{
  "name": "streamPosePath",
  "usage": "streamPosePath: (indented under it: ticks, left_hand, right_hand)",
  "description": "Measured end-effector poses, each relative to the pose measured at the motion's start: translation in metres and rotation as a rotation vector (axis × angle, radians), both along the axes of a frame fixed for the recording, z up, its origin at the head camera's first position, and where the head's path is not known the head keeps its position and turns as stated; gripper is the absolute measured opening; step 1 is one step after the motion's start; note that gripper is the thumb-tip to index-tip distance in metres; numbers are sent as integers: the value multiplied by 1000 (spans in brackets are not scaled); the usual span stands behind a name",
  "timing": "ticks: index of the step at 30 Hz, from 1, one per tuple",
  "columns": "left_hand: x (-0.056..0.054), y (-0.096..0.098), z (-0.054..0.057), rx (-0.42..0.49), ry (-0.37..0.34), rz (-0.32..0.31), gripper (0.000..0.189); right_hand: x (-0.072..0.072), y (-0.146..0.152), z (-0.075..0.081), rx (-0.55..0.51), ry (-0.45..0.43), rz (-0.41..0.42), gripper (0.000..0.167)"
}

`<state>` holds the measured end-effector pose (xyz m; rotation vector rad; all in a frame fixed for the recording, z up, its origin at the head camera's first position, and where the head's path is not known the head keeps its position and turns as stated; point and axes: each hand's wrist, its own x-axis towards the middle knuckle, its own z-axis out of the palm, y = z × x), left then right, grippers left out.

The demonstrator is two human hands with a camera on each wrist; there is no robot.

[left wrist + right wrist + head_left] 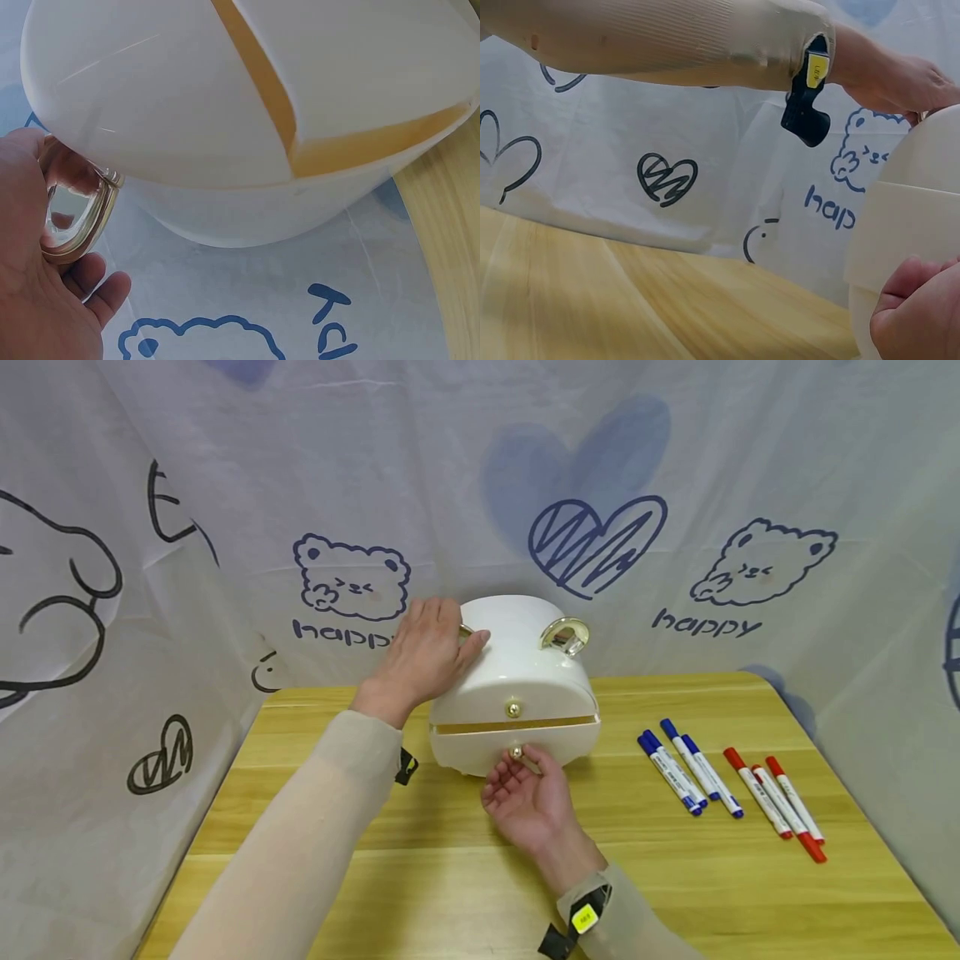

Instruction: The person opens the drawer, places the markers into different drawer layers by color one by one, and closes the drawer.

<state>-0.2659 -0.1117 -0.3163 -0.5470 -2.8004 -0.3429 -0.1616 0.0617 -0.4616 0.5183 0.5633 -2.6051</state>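
Note:
A white storage box (pixel 510 627) with two drawers and gold, ear-like rings on top stands at the back of the table. My left hand (pixel 427 647) grips its left ear ring (pixel 103 214), thumb on the near side. Low at the front, my right hand (pixel 534 810) is palm up and pinches the gold knob (pixel 516 752) of the lower drawer (pixel 472 747) between thumb and fingers. That drawer is pulled out slightly, and a yellowish gap shows along its top edge. The upper drawer's knob (pixel 513 710) is untouched, and its drawer sits closed.
Several blue-capped markers (pixel 671 768) lie on the wooden table (pixel 405 877) right of the box. Farther right lie several red-capped markers (pixel 757 793). A pale cloth (pixel 465 460) with bear and heart drawings hangs behind and along both sides.

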Motion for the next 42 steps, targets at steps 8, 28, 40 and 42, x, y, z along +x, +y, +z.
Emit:
streamPosePath:
  ticks: [8,28,40,42]
  left_hand:
    - [0,0,1,-19,-6,-6,39]
    - [1,0,2,-23,-10,-11,39]
    - [1,0,2,-21,-15,-14,39]
    - [1,0,2,-21,-15,-17,39]
  right_hand:
    - [10,3,-3,3,16,24,23]
    - [45,13,-2,12,29,113,23]
    - [69,23,-4,30,32,153,25]
    - [71,24,-3,35,29,156,25]
